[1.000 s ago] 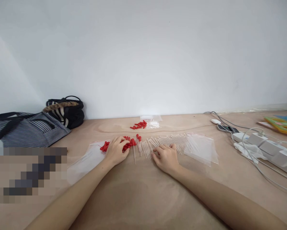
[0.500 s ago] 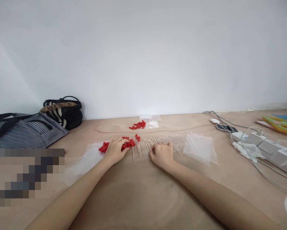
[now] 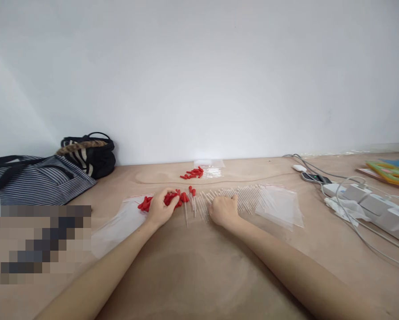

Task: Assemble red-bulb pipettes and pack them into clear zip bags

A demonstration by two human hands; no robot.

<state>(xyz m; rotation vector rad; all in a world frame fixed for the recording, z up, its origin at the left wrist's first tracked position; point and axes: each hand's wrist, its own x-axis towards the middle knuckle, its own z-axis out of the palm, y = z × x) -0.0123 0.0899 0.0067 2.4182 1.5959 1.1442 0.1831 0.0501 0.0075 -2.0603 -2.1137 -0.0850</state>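
My left hand [image 3: 162, 208] is over a pile of red rubber bulbs [image 3: 146, 203], its thumb and fingers closing on a bulb at the pile's right side. Curled over a row of thin clear dropper tubes [image 3: 249, 199] is my right hand [image 3: 224, 210]; its fingertips are hidden, so what they grip cannot be made out. Between the hands lie a few droppers [image 3: 194, 195] with red bulbs fitted on their tubes. One more bulb-topped dropper [image 3: 185, 199] lies close to my left fingers, its tube pointing towards me.
Clear plastic bags lie under the bulbs [image 3: 110, 229] and right of the tubes [image 3: 281, 209]. Farther back are more red bulbs [image 3: 193, 173] beside a small clear bag [image 3: 212, 171]. A striped bag [image 3: 46, 180] stands left; chargers [image 3: 374, 202] and cables are at right.
My left fingers have drawn in, closing more tightly among the red bulbs. My right hand has curled further over the tubes, in nearly the same place. The view has shifted slightly.
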